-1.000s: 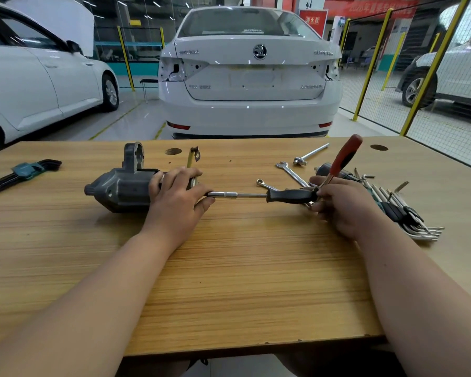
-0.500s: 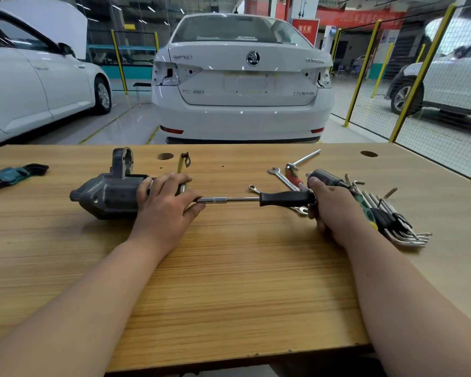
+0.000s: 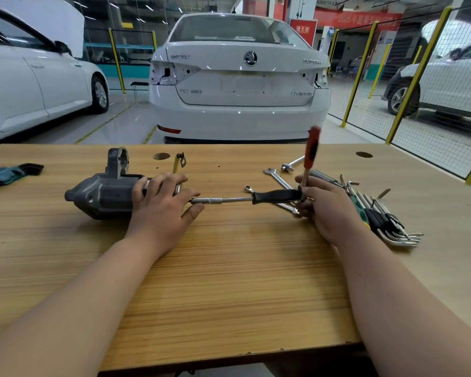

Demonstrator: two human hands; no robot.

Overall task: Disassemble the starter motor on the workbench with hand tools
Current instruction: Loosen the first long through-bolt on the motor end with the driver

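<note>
Grey cast metal is filling the left hand (image 3: 161, 205): its fingers (image 3: 158, 183) are curling over the rear end of the starter motor (image 3: 104, 194), which is lying on its side on the wooden worktop (image 3: 229, 281), nose pointing away to that hand's left. The palm is hiding the motor's end. It is also hiding the tip of the black-handled driver (image 3: 275, 196), whose steel shaft is running across to the right hand (image 3: 326, 210).

That hand's fingers (image 3: 305, 186) are closing round the shaft of a red-handled screwdriver (image 3: 312, 148), which is standing nearly upright and smeared by blur. Whether they are also gripping the black handle, whose butt is meeting them, is impossible to tell.

Spanners (image 3: 278, 179) are lying just beyond the right hand, partly covered by it. Hex keys (image 3: 386, 224) are fanning out to its right, partly hidden behind the wrist. A yellowish strip (image 3: 178, 164) is rising just behind the left hand, its lower end out of sight. Far to that hand's left, the frame edge is cutting off another hex key set (image 3: 6, 172) in a green holder. Both forearms (image 3: 93, 295) are running out of the bottom of the view.

Beyond the worktop, a white car (image 3: 239, 85) is standing rear-on on a glossy workshop floor (image 3: 125, 123), between a second white car (image 3: 33, 85) and yellow-posted mesh fencing (image 3: 419, 126).
</note>
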